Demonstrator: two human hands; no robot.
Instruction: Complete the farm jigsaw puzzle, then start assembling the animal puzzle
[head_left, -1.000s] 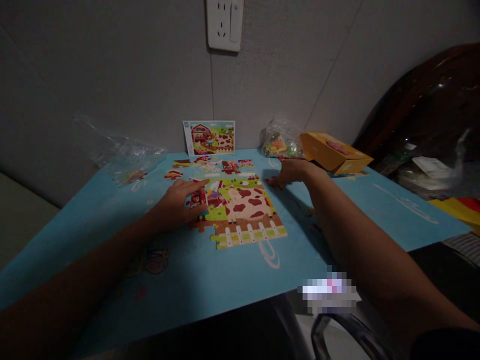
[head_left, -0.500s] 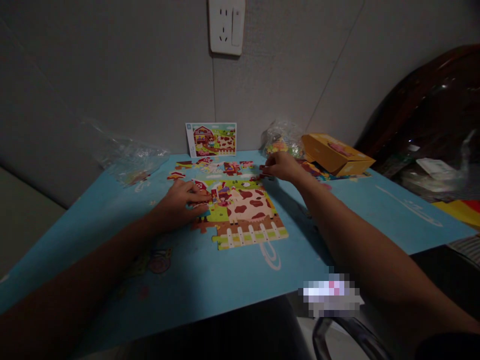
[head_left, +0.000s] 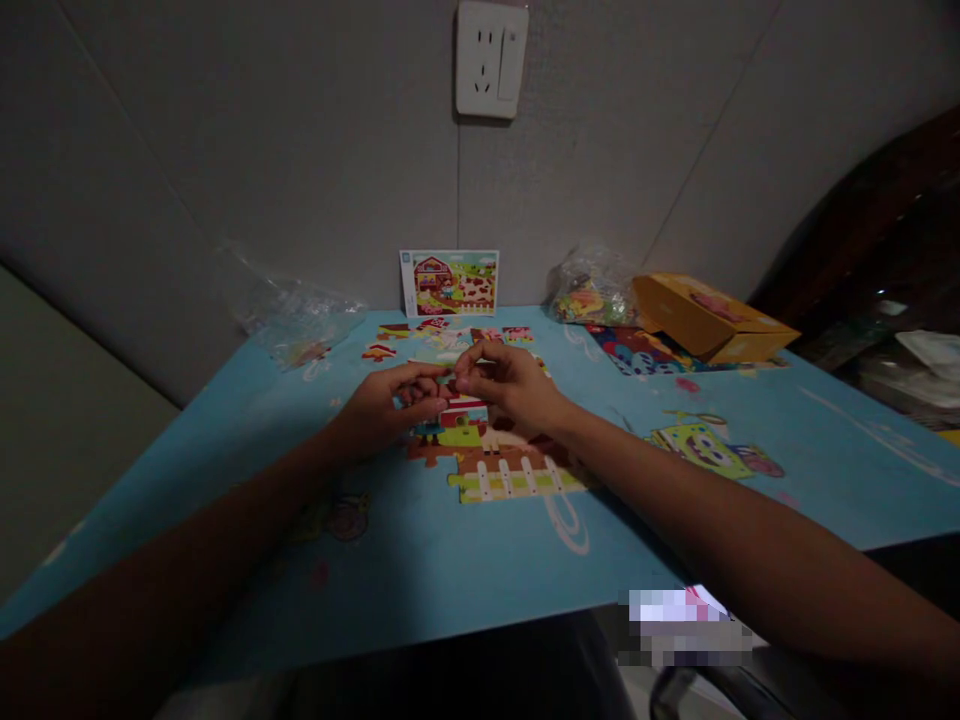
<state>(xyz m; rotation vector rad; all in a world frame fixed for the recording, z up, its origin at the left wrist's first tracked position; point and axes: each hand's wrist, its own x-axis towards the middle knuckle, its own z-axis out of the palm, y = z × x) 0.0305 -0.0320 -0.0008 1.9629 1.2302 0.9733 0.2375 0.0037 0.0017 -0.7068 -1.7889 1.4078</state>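
My left hand (head_left: 390,402) and my right hand (head_left: 514,388) meet above a partly assembled jigsaw puzzle (head_left: 517,482). Between their fingertips is a red and white puzzle piece (head_left: 463,403), partly hidden by the fingers. The right thumb and forefinger pinch it, and the left fingers close in on its left side. Beneath them the puzzle shows a white fence, brown ground and green grass; my right hand covers much of the cow. A loose piece (head_left: 379,353) lies beyond my left hand, and a pink one (head_left: 517,333) lies further back.
A picture card (head_left: 450,283) leans on the wall behind the blue table (head_left: 480,570). Clear plastic bags (head_left: 300,315) lie at the back left and, holding colourful pieces, at the back right (head_left: 592,290). A yellow box (head_left: 716,315) rests on a colourful sheet (head_left: 637,355) to the right.
My right hand has come from the puzzle's far right corner to meet my left hand, bringing a puzzle piece. The left hand has lifted off the puzzle. The view has shifted slightly left.
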